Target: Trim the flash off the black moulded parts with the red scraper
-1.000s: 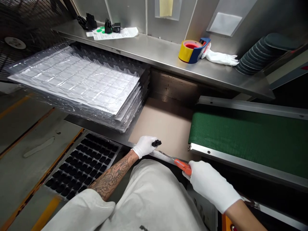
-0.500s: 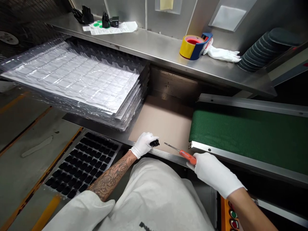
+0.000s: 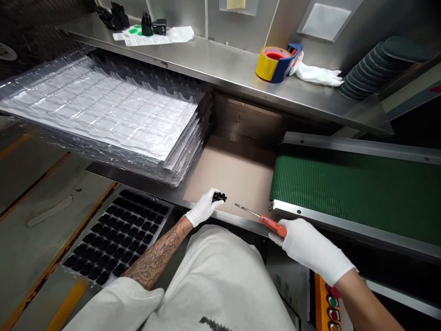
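Observation:
A small black part (image 3: 219, 196) is pinched in my left hand (image 3: 204, 208), which wears a white glove, over the front edge of the tan board (image 3: 230, 170). My right hand (image 3: 303, 239), gloved too, is closed round the orange handle of a screwdriver (image 3: 273, 225). The screwdriver's metal shaft points left at the black part, and a small gap separates its tip from it. Fine details of the part are too small to tell.
Stacked clear plastic trays (image 3: 103, 110) stand at the left, and a tray of black pieces (image 3: 117, 234) lies below them. A green conveyor belt (image 3: 354, 193) is at the right. The metal shelf (image 3: 220, 59) behind bears a tape dispenser (image 3: 275, 64), a glove and black parts.
My left hand has turned the black part slightly and raised it a little. My right hand has shifted slightly right with the screwdriver. The whole view has moved a little.

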Motion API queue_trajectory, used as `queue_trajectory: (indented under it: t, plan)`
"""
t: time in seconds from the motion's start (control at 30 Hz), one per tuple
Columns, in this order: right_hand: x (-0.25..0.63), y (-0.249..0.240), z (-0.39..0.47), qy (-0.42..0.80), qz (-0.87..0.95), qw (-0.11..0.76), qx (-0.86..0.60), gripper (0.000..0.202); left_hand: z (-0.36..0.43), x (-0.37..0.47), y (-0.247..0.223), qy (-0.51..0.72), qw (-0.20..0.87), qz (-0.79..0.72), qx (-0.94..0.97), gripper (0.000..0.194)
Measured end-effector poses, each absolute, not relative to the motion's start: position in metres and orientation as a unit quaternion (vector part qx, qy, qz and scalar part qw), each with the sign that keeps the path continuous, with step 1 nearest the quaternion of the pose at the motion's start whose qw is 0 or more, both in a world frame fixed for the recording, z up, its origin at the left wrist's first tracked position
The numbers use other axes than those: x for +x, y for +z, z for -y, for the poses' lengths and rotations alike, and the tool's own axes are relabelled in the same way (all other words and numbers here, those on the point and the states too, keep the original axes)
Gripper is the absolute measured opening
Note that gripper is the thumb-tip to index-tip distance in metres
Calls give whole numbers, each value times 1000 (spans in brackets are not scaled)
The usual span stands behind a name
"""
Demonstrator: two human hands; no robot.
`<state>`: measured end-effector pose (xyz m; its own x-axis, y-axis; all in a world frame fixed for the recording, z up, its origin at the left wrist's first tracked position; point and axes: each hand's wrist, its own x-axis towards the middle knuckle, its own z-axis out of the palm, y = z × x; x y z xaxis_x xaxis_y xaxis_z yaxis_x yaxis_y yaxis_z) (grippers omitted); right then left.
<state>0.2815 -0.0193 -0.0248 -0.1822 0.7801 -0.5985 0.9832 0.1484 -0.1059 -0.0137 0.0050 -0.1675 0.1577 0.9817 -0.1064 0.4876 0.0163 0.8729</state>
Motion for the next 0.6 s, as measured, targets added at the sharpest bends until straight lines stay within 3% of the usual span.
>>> queue_trajectory:
  t: [0.17,0.4,0.6]
  plan:
    - [265,-20,17,-199,-756,242,575,37,-5,-19,-163,220,401,-565,687,17]
    - [248,-14,18,-218,-755,246,567,36,-9,-27,-158,230,266,-514,782,12]
    - [272,-24,26,-269,-711,225,609,33,-1,-33,-168,364,366,-533,670,18]
